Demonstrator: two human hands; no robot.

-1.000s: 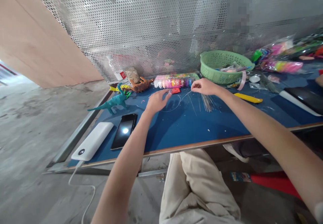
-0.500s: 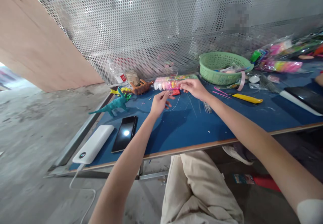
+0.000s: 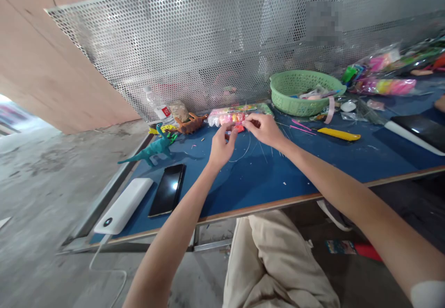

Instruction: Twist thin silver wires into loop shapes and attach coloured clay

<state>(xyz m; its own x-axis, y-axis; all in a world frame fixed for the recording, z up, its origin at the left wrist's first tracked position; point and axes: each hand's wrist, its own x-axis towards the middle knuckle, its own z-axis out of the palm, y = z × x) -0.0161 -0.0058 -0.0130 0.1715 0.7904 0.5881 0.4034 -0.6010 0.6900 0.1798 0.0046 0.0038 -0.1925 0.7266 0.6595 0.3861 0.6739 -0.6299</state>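
Over the blue table, my left hand is closed in a pinch, its thumb and fingertips beside those of the other hand. My right hand also pinches, with its fingertips almost touching the left ones. A thin pale wire curves down in a loop below the two pinches; exactly where each hand grips it is too fine to see. Just behind the fingers lie a small red-orange piece and a clear bag of pink and white pieces. Several thin wires lie under my right hand.
A green basket, yellow cutter and pink strips are to the right. Left are a teal toy dinosaur, brown toy, phone, power bank and bottle. A perforated metal panel stands behind.
My hands have come closer together, the right moving left until the fingertips nearly meet. The wire loop now hangs lower and nearer the right fingertips. The view has shifted slightly.
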